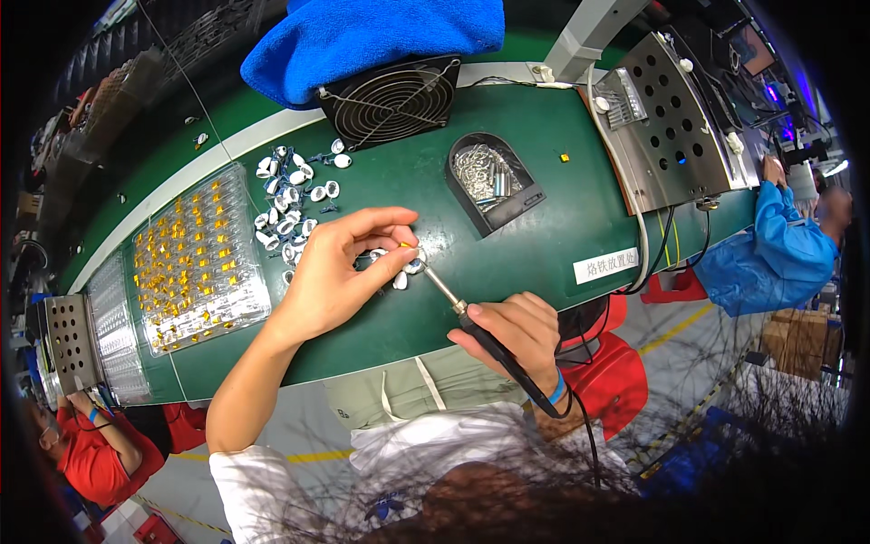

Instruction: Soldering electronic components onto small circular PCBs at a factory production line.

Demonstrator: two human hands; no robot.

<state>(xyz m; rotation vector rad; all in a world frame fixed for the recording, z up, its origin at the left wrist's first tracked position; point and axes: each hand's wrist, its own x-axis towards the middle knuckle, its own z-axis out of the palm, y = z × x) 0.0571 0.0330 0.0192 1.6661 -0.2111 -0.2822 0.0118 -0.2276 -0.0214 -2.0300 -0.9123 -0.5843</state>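
My left hand point(337, 272) is closed in a pinch over the green bench, gripping a small white round part point(414, 265) with a bit of yellow at its upper edge. In my right hand point(526, 331) is a soldering iron point(495, 343), held by its black handle like a pen. Its metal tip points up and left and reaches the white part at my left fingertips; whether it touches cannot be made out. Beside my left hand lies a loose cluster of white round parts with dark wires point(292, 192). Another white part point(400, 281) lies just under my fingers.
Clear trays of yellow pieces point(195, 263) lie on the left. A black fan point(391, 102) with a blue towel point(381, 41) stands behind. A black dish of silver wire point(455, 163) and a perforated metal box point(662, 136) are to the right. Co-workers sit at both sides.
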